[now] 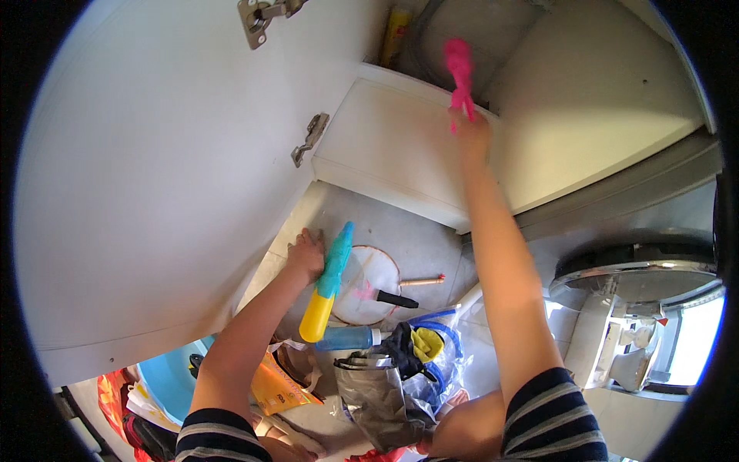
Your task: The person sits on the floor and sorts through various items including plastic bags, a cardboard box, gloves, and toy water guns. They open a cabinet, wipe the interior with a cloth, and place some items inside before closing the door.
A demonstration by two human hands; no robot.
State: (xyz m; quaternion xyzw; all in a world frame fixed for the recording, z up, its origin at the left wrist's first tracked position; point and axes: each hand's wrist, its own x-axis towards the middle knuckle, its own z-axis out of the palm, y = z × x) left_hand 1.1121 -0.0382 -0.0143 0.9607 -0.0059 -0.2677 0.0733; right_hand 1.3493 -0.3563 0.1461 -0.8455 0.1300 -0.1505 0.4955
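Note:
My right hand [473, 136] reaches into the low cabinet and grips the narrow handle end of a pink plastic tong-like thing [459, 63]. Motion blurs that thing; its rounded end points to the back. Down on the grey tile floor, my left hand [306, 254] rests with fingers spread. Right beside it lies a turquoise and yellow plastic tube-shaped toy [329, 283], which the hand may touch at its edge. Past the toy lie a round white hand fan [369, 309] with a wooden handle [421, 282] and a black handle [397, 299].
The white cabinet door [173, 173] hangs open at left. A yellow container [396, 34] stands inside at the back. Around my legs are a blue bottle [346, 338], a silver bag [372, 398], an orange packet [280, 384] and a blue basin [167, 378]. A round appliance door [641, 283] protrudes at right.

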